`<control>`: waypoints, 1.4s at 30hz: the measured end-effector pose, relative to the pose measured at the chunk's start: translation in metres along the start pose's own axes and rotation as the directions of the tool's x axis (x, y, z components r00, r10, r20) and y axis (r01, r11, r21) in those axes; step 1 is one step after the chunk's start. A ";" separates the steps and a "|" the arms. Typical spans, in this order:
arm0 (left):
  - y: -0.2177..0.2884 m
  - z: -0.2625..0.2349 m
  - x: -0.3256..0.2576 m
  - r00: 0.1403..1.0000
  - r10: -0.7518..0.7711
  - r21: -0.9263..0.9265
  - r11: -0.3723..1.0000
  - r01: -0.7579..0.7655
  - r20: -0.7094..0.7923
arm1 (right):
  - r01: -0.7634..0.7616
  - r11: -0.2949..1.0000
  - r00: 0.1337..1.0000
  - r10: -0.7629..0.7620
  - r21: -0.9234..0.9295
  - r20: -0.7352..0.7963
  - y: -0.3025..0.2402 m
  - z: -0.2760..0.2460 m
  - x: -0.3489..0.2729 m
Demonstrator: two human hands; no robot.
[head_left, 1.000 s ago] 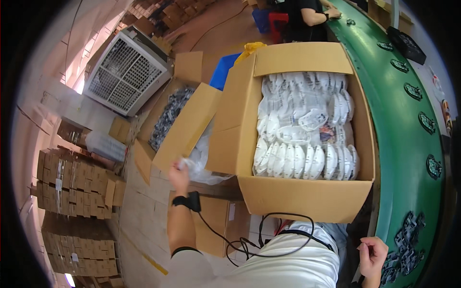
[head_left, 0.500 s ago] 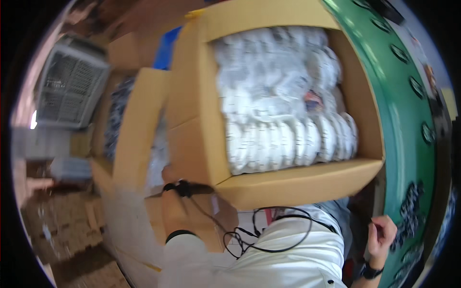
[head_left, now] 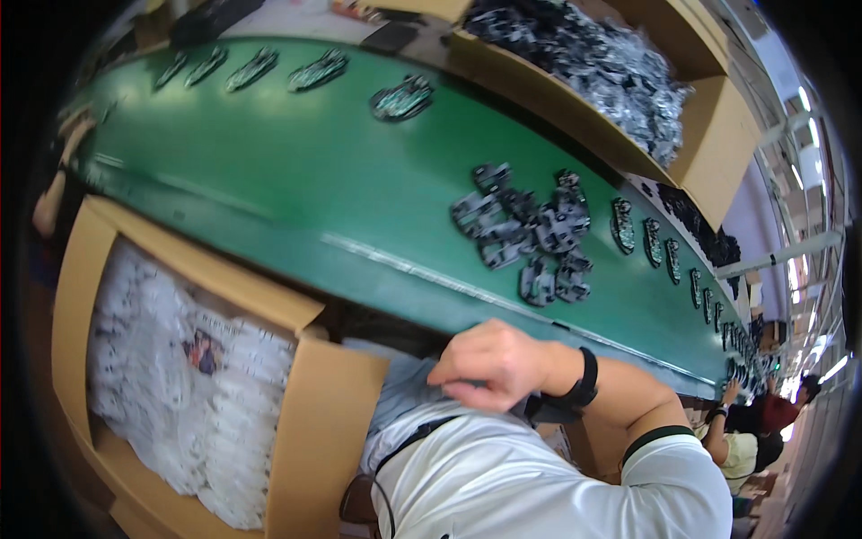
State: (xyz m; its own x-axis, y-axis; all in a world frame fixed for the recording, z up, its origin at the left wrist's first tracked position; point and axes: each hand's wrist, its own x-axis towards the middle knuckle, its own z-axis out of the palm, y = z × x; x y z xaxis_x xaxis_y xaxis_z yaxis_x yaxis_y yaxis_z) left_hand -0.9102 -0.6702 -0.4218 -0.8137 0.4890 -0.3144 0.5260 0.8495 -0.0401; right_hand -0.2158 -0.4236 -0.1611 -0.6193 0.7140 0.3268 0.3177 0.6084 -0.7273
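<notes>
Beside green conveyor belt [head_left: 269, 171] | right hand [head_left: 489, 364] fingers curled (grasp unclear) | cardboard boxes [head_left: 328, 422] around

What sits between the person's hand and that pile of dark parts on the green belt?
In the head view, only bare green belt and its near edge lie between the right hand and the pile of dark parts; nothing else sits there.

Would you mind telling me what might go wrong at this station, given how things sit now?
1. The pile of dark parts lies loose near the green conveyor belt's near edge, so a piece might slip off.
2. The right hand rests by the person's chest, away from the pile, so a quick reach may scatter it.
3. The open carton of white packets sits tight beside the body and could be knocked.
</notes>
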 end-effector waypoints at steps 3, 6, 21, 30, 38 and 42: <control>0.015 -0.034 -0.019 0.997 0.005 -0.013 1.000 -0.006 -0.079 | -0.032 0.981 0.986 -0.001 -0.189 -0.169 -0.010 -0.026 -0.021; 0.026 -0.083 -0.039 0.984 0.009 -0.037 0.999 -0.015 -0.178 | -0.257 0.867 0.909 0.067 -0.427 -0.412 -0.007 -0.072 -0.047; 0.390 -0.387 -0.361 0.194 0.905 -0.556 -0.055 -0.830 -0.380 | -0.350 0.841 0.936 0.304 -0.412 -0.177 0.041 -0.118 -0.114; 0.664 -0.198 -0.451 -0.682 0.704 0.159 -0.710 -0.686 0.199 | -0.609 0.563 0.793 0.430 -0.559 -0.431 0.053 -0.130 -0.109; 0.670 -0.184 -0.403 -0.753 0.637 0.010 -0.764 -0.645 0.167 | -0.425 0.721 0.891 0.226 -0.547 -0.394 0.050 -0.114 -0.087; 0.671 -0.195 -0.372 -0.657 0.746 0.077 -0.665 -0.743 0.108 | -0.474 0.702 0.872 0.291 -0.532 -0.392 0.059 -0.107 -0.052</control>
State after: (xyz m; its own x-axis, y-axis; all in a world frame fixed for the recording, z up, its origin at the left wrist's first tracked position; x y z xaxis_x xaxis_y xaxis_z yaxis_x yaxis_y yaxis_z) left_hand -0.3032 -0.2431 -0.1467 0.9538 0.2910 0.0743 0.2733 -0.9435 0.1873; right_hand -0.0878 -0.3879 -0.1566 -0.1660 0.9362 0.3099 0.8984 0.2731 -0.3439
